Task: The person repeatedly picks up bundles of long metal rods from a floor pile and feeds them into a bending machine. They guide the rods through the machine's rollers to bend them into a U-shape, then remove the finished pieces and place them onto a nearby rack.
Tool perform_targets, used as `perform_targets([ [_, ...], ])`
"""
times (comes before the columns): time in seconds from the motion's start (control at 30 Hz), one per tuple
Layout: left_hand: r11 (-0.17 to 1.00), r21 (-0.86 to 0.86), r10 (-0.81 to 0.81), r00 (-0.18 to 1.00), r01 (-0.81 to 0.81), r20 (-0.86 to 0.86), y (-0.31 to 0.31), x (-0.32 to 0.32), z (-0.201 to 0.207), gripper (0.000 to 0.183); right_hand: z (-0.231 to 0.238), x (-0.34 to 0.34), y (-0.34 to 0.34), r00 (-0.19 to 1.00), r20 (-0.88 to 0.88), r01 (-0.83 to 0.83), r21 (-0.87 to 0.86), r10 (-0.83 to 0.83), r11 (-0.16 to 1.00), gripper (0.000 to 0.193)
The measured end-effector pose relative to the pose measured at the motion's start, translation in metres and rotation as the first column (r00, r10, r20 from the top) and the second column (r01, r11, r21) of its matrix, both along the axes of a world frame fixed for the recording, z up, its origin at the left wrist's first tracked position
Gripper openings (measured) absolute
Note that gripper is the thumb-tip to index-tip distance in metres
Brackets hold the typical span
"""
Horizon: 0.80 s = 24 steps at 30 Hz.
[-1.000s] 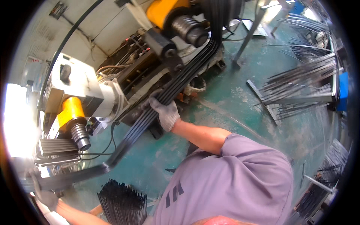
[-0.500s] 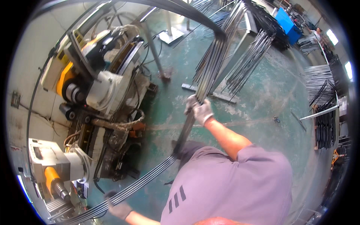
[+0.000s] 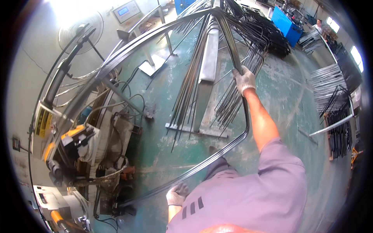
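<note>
My right hand (image 3: 244, 80), in a pale work glove, is closed round a bundle of long, thin bent metal bars (image 3: 230, 42). Above that hand the bars reach a bend at the top of an upright stand (image 3: 210, 56), then run far left over the machine. Below it they turn at a corner and slope down to the lower left. My left hand (image 3: 178, 194), also gloved, is beside this lower stretch with its fingers curled in. No bar shows inside its grasp; whether it touches the bundle is unclear.
Other bent bars (image 3: 190, 85) hang from the stand, whose foot (image 3: 196, 131) crosses the green floor. A machine (image 3: 83, 143) with hoses fills the left. Metal stacks (image 3: 330, 89) line the right, near a blue cabinet (image 3: 286, 25). Another person (image 3: 318, 26) is far off.
My right hand has carried the bundle forward and right to the stand. My left hand has left the bundle's lower stretch and come in toward my body. The view has shifted.
</note>
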<state>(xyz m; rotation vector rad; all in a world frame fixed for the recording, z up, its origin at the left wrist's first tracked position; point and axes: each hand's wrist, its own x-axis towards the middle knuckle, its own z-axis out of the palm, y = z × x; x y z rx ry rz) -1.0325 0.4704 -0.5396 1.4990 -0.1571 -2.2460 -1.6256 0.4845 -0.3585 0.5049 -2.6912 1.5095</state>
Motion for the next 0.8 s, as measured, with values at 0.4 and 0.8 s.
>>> perform_targets([
  [0.4,0.026,-0.889,-0.185,0.877,0.457,0.445,-0.129,-0.416,0.302,0.038,-0.017,-0.277,-0.109,0.971,-0.221,0.005,0.385,0.087,0.923,0.068],
  [0.8,0.077,-0.800,-0.061,0.804,0.595,0.592,-0.115,-0.502,0.280,0.044,0.001,-0.421,-0.176,0.560,-0.815,-0.075,0.134,0.153,0.988,0.087],
])
